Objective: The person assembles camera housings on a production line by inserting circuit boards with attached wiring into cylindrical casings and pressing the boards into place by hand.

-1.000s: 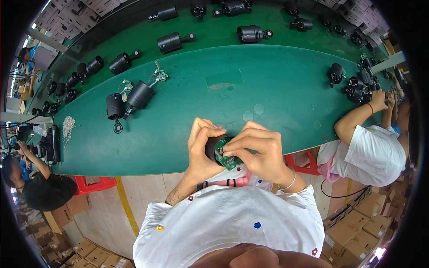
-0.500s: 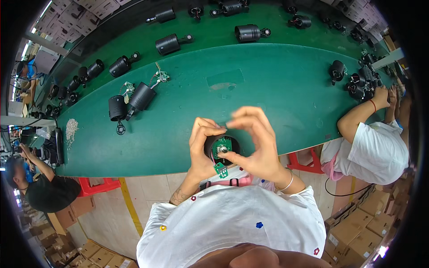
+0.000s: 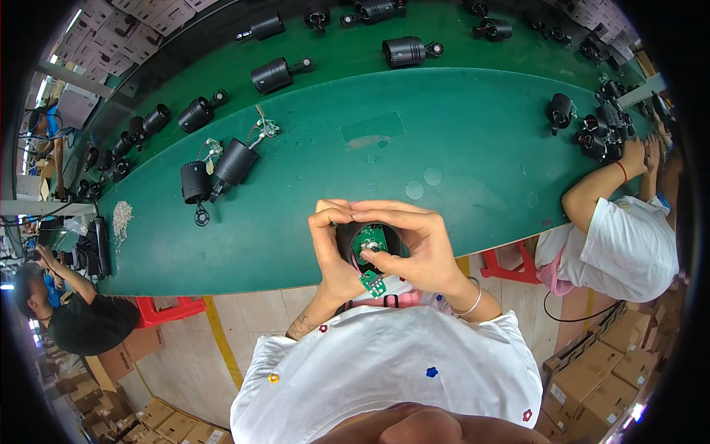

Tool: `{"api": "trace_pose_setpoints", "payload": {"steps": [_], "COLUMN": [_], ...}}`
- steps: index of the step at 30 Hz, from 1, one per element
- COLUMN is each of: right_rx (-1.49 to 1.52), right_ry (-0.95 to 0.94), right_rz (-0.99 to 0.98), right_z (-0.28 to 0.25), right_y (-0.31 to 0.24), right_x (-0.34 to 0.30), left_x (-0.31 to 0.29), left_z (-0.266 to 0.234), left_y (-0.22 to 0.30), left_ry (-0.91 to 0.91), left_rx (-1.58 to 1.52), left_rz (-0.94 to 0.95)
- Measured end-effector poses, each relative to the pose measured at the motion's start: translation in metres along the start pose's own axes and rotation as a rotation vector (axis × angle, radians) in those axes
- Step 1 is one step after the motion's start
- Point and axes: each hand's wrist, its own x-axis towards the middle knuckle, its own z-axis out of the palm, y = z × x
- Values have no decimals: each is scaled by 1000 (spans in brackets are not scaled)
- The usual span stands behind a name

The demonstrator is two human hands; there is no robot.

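Note:
Close to my body, over the table's near edge, my left hand [image 3: 331,248] is wrapped around a black cylindrical housing [image 3: 345,238], its open end facing up. My right hand [image 3: 423,248] curves round the other side, fingers meeting the left ones at the far rim. Its thumb presses at the green circuit board [image 3: 373,235] inside the housing. A smaller green board [image 3: 372,283] hangs out at the near side on thin wires. What lies under the thumb is hidden.
On the green table [image 3: 296,185], two black housings [image 3: 235,161] with wired boards lie to the left, beside a pile of small pale pieces [image 3: 121,220]. Two clear discs [image 3: 415,190] lie ahead. More black units [image 3: 405,52] line the far strip. Co-workers [image 3: 606,244] sit on both sides.
My right fingers, raised and blurred before, have come down onto the housing's far rim beside the left fingers. The right thumb stays on the board. The clear discs now show.

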Motion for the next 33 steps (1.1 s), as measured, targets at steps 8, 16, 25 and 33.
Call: {"api": "trace_pose_setpoints", "payload": {"steps": [8,16,25,33], "right_rx": [110,108,18,-324], "right_ry": [12,156,119,37], "right_rz": [66,-115,-188,-412], "right_z": [-1,-18,-14,-6], "right_y": [1,-9,-13,-7], "right_x": [1,0,1,-3], "left_x": [-3,7,7,1], "left_z": [5,-2,-3,2], "left_y": [5,16,9,10], "left_ry": [56,110,64,-8], "left_rx": [3,166,36,288], "left_rz": [-114,-218,-104,-203]}}
